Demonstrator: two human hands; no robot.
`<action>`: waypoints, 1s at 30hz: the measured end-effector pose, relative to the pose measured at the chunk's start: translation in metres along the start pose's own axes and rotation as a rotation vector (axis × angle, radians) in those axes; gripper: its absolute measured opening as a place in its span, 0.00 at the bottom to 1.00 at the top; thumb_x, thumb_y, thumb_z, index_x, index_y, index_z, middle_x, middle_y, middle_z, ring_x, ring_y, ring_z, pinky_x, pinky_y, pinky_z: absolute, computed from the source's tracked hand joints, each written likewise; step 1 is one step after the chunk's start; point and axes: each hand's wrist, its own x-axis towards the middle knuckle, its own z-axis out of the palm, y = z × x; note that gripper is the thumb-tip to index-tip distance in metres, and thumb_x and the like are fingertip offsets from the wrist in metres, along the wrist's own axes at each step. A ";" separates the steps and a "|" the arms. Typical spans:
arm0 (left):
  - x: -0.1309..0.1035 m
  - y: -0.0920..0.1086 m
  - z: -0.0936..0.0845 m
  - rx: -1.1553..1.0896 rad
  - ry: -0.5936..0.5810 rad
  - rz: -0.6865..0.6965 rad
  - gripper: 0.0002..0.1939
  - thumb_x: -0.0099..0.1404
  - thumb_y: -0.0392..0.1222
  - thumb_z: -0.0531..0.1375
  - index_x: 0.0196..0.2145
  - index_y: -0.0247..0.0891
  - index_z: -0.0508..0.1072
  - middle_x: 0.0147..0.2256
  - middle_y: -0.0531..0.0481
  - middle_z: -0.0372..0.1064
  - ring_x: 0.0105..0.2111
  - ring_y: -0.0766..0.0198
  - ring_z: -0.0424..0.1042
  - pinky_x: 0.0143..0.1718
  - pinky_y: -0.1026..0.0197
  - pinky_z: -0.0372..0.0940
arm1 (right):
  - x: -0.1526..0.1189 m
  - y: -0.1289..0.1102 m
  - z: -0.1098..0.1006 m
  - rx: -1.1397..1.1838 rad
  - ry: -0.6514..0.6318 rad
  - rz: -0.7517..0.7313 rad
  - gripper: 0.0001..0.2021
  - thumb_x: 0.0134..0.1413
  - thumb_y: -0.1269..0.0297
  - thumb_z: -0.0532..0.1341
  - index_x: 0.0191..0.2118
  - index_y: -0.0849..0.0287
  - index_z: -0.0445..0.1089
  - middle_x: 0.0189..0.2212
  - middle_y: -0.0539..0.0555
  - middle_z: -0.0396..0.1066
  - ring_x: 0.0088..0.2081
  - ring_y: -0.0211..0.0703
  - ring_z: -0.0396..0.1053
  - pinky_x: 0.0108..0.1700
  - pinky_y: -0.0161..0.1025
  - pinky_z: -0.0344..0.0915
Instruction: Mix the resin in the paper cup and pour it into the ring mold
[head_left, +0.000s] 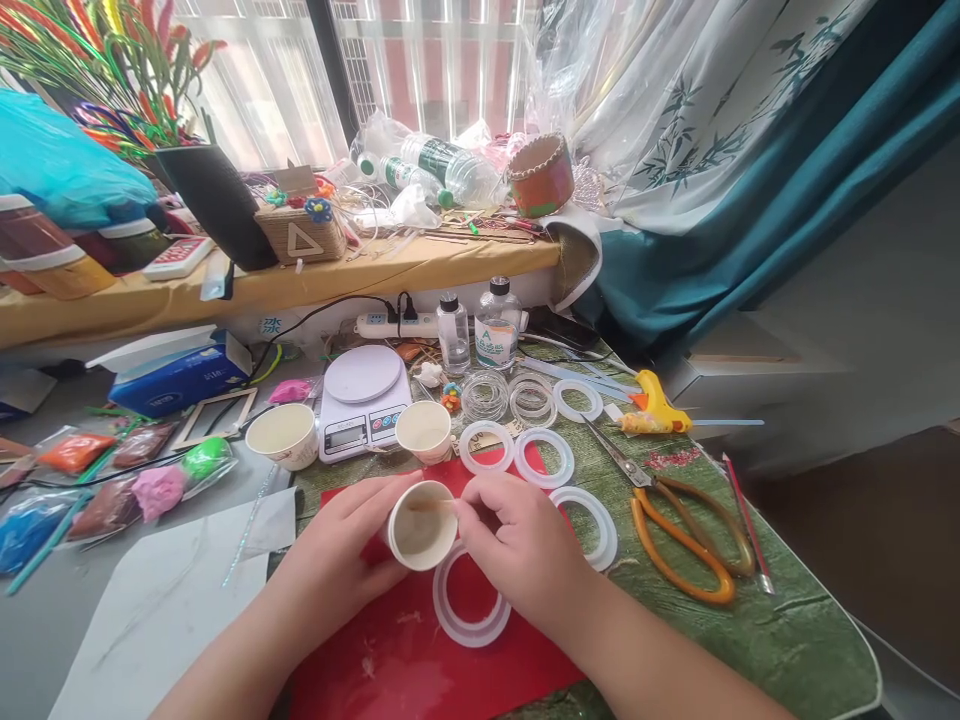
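Note:
My left hand is wrapped round a paper cup, which tilts so that its inside faces me. Between the thumb and fingers of my right hand is a thin wooden stick, its far end inside the cup. What lies in the bottom of the cup is pale and hard to make out. Just below the hands a white ring mould rests on a red sheet. More ring moulds lie beyond my right hand, some partly hidden by it.
A kitchen scale stands between two other paper cups. Behind are two clear bottles with black caps. Large orange-handled scissors, a yellow glue gun and a pencil lie at the right. Bagged coloured clay lies left.

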 end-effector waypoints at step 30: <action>0.001 0.000 0.000 0.002 0.003 -0.005 0.28 0.72 0.47 0.65 0.67 0.54 0.68 0.60 0.46 0.77 0.56 0.50 0.79 0.56 0.53 0.75 | 0.002 0.001 -0.001 0.024 -0.027 0.006 0.12 0.64 0.65 0.60 0.27 0.55 0.63 0.24 0.45 0.64 0.28 0.38 0.61 0.31 0.36 0.55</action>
